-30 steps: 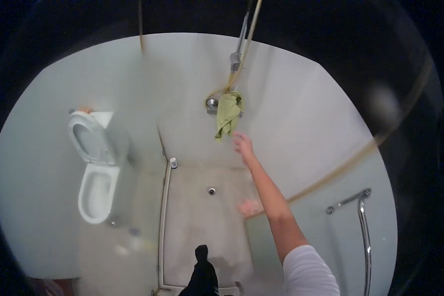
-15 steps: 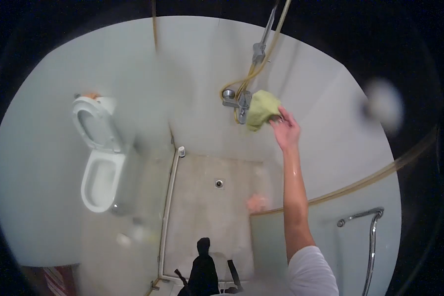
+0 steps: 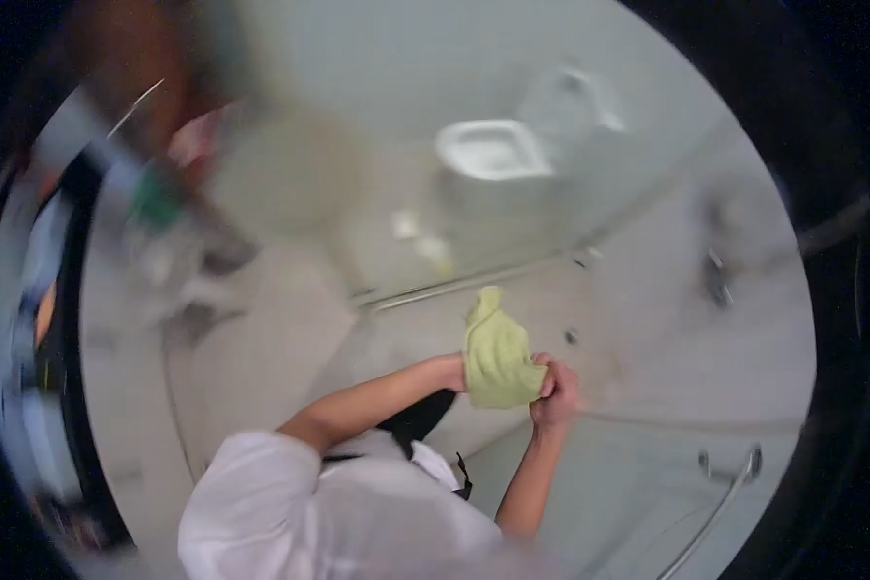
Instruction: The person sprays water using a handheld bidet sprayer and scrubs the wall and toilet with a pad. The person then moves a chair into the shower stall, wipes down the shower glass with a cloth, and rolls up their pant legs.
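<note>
The green cloth (image 3: 501, 360) is already taken up and not set down, well apart from the shower mixer (image 3: 717, 280), the right hand's (image 3: 559, 394) fingers closed on its edge, the left hand's (image 3: 453, 371) hidden, their grip unclear.

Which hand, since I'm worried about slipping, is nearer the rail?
Right. The right hand grips the edge of the cloth on the side toward the rail. The left hand, mostly hidden by the cloth, is farther off, at its other side.
</note>
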### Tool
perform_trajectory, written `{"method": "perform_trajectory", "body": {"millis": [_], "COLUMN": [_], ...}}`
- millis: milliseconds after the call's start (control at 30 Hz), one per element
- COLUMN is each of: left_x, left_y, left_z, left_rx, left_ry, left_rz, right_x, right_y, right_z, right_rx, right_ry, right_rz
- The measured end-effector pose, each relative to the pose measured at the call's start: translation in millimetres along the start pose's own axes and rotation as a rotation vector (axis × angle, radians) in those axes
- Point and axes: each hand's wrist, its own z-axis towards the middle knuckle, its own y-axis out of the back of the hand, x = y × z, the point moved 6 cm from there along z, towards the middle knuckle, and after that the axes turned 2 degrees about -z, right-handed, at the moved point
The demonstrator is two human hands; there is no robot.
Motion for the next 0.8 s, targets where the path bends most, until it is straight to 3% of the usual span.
{"method": "perform_trajectory", "body": {"millis": [33,67,100,167,200,267,300,333,367,400,467,533,600,667,767,800], "left_x": [7.7,4.5,-0.9,5.1,3.1,-3.1,-3.7,-2.8,-3.8,0.0,-2.1,-14.5,-40.9,-36.6,-5.3,18.6], "left_y": [15.6,27.6,41.0,62.2,92.7,93.1,58.5,20.6,-24.1,-29.0,-14.4,37.8,76.8,139.2,190.4,226.6], "left_z": [-16.3,-49.9,-81.1,-133.3,-171.4,-228.2,-251.4,-286.1,-291.4,-290.3,-303.9,-348.8,-424.2,-513.8,-659.6,-701.9], "left_rx": [0.199,0.141,0.036,-0.056,-0.572,-1.108,-1.335,-1.537,-1.474,-1.362,-1.253,-1.613,-1.756,-1.873,-2.115,-2.073], "left_ry": [-0.091,-0.201,-0.357,-0.545,-0.722,-0.868,-0.803,-0.688,-0.715,-0.739,-0.78,-0.996,-0.631,-0.507,-0.385,-0.371], "left_rz": [0.088,0.076,-0.096,-0.272,0.113,0.501,0.867,1.22,1.381,1.522,1.665,1.648,1.435,1.087,0.68,0.481], "right_x": [-27.1,-48.4,-70.0,-84.4,-98.3,-145.9,-186.9,-244.6,-269.5,-278.5,-295.1,-320.2,-332.8,-328.5,-323.3,-331.5], "right_y": [-21.6,-45.3,-77.0,-105.4,-113.6,-115.1,-103.7,-109.8,-110.5,-115.3,-160.6,-214.4,-273.3,-349.5,-465.9,-500.0], "right_z": [-7.9,-10.2,-12.6,-27.9,-31.2,-27.0,-22.9,-26.5,-28.4,-30.7,-40.6,-51.2,-61.6,-56.3,-48.5,-43.8], "right_rx": [-0.013,0.015,0.111,-0.105,-0.067,0.129,0.15,0.356,0.526,0.537,0.704,0.844,0.905,1.082,0.987,1.033], "right_ry": [-0.089,-0.001,-0.019,0.085,0.086,0.01,0.021,0.091,0.156,0.158,0.474,0.825,1.008,-0.391,-0.339,-0.338], "right_rz": [-0.541,-0.729,-0.723,-0.8,-0.801,-1.516,-1.513,-1.117,-0.7,-0.708,-1.082,-1.435,-1.607,-1.238,-1.054,-0.983]}}
